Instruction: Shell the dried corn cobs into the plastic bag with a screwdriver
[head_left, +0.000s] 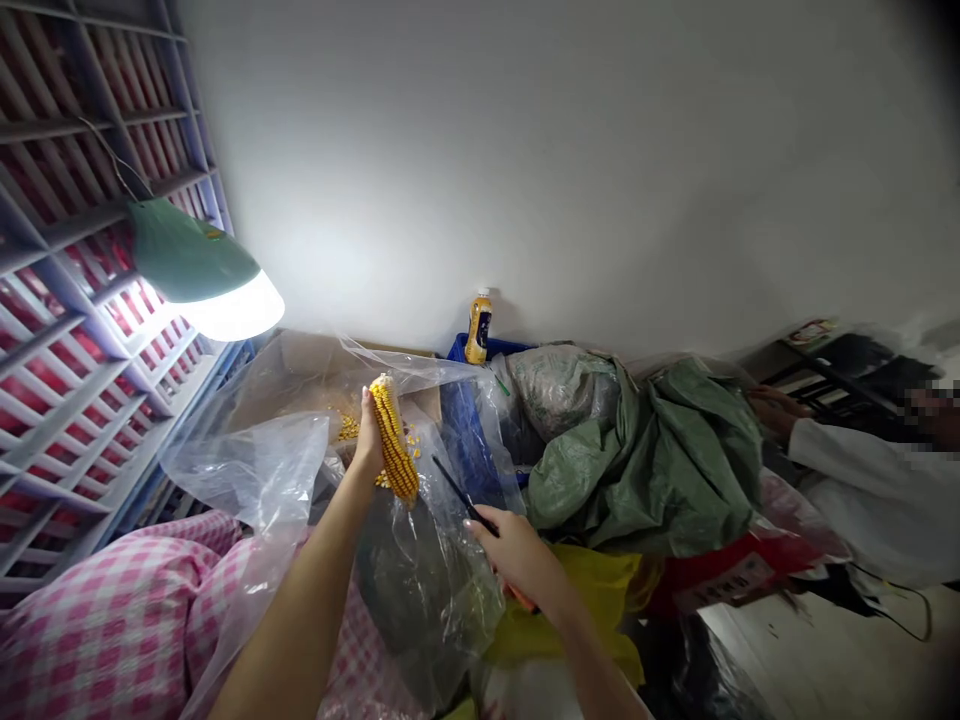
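My left hand [367, 440] is wrapped round an ear of yellow corn [395, 440], which it holds nearly upright, tilted a little. Most kernels are still on the cob, and a paler strip shows along its top and right side. To the right, my right hand [517, 550] grips a slim black tool [454, 484] with an orange-red end showing below the palm. The tool's tip points up and left toward the corn, apart from it. Loose kernels [349, 428] lie behind and below the corn, on clear plastic sheeting [285, 465] that lines a cardboard box [277, 375].
A lit green lamp [199, 260] hangs from a plastic crate [82, 330] at left. A juice bottle [478, 328] stands by a blue bin [469, 420]. Green woven sacking [675, 450] lies to the right, near another person's white sleeve [862, 445]. Pink checked cloth [112, 620] is in front.
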